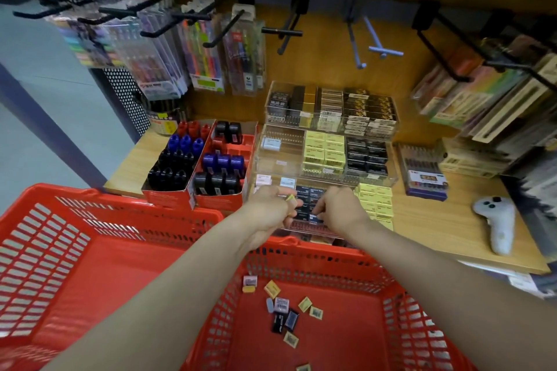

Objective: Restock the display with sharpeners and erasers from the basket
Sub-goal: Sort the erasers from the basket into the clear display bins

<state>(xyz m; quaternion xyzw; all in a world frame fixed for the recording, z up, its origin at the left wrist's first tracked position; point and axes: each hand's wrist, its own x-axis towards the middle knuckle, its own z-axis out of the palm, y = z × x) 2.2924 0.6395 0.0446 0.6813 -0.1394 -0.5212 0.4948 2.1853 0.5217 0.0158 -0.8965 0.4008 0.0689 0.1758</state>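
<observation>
Both hands are over the front tier of the clear acrylic display (328,156), which stands on the wooden shelf (446,238) at its front edge. The left hand (268,211) has its fingers curled round a small yellow eraser (290,197), held at the fingertips above the front tier. The right hand (339,211) has its fingers bent down and pinching a dark eraser (315,218) in the middle compartment of that tier, among other dark erasers already set there. Yellow erasers (376,202) fill the compartment to the right of it; a few pale erasers (275,182) lie in the compartment to the left. The two tiers behind hold further rows of yellow, dark and boxed stock.

The red basket (391,289) sits below the front edge of the shelf, beneath both forearms. On its floor lie loose erasers (283,310), yellow, dark and pale, scattered near the middle. A second red basket (45,250) adjoins it on the left.

Two red trays of sharpeners (205,159), in black, blue and red, stand on the shelf just left of the display, touching each other. A white handheld controller (497,223) lies near the shelf's right front corner. Packs of pens (168,48) hang from hooks over the back left of the shelf.
</observation>
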